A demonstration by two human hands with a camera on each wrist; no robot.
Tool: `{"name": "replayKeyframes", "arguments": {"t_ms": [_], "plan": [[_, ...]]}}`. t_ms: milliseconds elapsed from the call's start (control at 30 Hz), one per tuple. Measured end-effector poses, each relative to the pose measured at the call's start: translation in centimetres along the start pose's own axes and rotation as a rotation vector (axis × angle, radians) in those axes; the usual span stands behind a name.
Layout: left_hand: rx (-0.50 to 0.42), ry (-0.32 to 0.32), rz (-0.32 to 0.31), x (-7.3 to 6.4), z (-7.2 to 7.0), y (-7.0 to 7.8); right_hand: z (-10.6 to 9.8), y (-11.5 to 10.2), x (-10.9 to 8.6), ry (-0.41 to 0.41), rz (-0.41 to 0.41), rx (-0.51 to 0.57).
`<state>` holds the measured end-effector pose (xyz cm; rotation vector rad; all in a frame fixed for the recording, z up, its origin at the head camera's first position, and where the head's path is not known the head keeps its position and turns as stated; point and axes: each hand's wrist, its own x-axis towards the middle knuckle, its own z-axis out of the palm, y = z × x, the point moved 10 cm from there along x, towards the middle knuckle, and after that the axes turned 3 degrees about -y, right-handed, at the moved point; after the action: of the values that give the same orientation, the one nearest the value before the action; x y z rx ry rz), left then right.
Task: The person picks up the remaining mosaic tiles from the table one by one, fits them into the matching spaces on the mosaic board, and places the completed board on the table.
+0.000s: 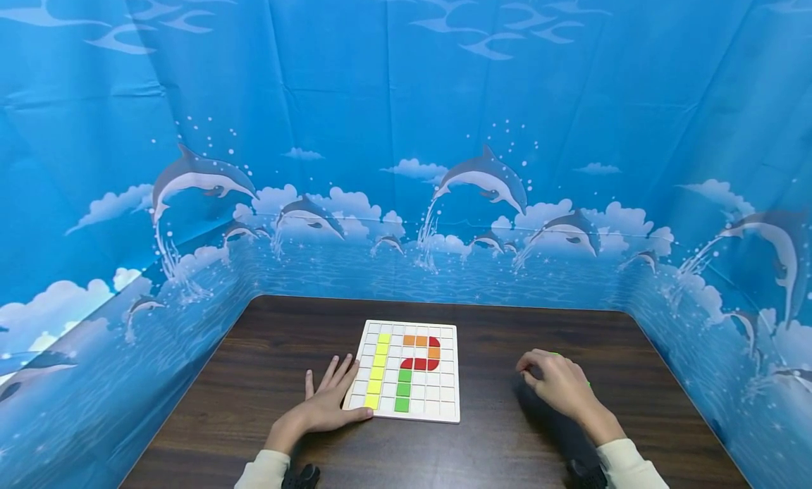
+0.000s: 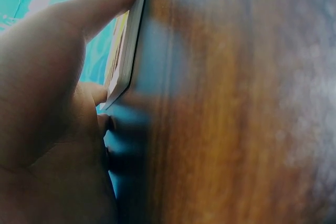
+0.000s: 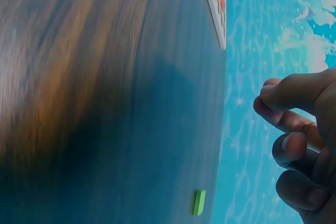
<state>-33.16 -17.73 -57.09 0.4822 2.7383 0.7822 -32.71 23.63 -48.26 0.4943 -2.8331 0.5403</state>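
On the dark wooden table lies a white square grid board [image 1: 447, 390] with colored tiles. A column of yellow tiles [image 1: 378, 366] runs down its left side. Red [image 1: 420, 364], orange [image 1: 415, 341] and green tiles [image 1: 403, 392] form a P-like shape beside it. My left hand [image 1: 326, 404] spreads at the board's lower left, thumb on the front edge, fingers along the left edge. My right hand [image 1: 561, 383] hovers over the table to the right, fingers curled, thumb tip [image 3: 269, 88] meeting the index finger; nothing shows between them.
A green block [image 3: 199, 203] lies on the table beyond my right hand; green slivers also peek out around that hand in the head view. A blue dolphin-print curtain [image 1: 393, 158] encloses the table's back and sides.
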Motion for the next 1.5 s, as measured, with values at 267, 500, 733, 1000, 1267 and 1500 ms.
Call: {"name": "replayKeyframes", "arguments": {"t_ms": [267,500,733,1000,1267,1500], "plan": [[0.041,-0.013,-0.03,0.1,0.0,-0.1,-0.9,2.1,-0.1,0.014,0.036,-0.011],[0.032,-0.021,-0.039,0.0,-0.1,0.0,-1.3,4.2,-0.1,0.009,0.068,-0.016],[0.024,-0.006,-0.029,0.0,-0.3,0.2,-1.3,6.5,0.0,0.005,0.086,-0.032],[0.01,0.02,-0.015,0.4,0.5,-0.9,-0.8,8.3,0.3,-0.018,0.109,-0.034],[-0.005,0.018,0.003,0.1,0.2,-0.5,0.3,9.5,1.0,-0.085,0.156,-0.054],[0.042,0.023,-0.041,0.3,0.4,-1.0,1.1,10.1,1.4,-0.109,0.165,-0.067]]}}
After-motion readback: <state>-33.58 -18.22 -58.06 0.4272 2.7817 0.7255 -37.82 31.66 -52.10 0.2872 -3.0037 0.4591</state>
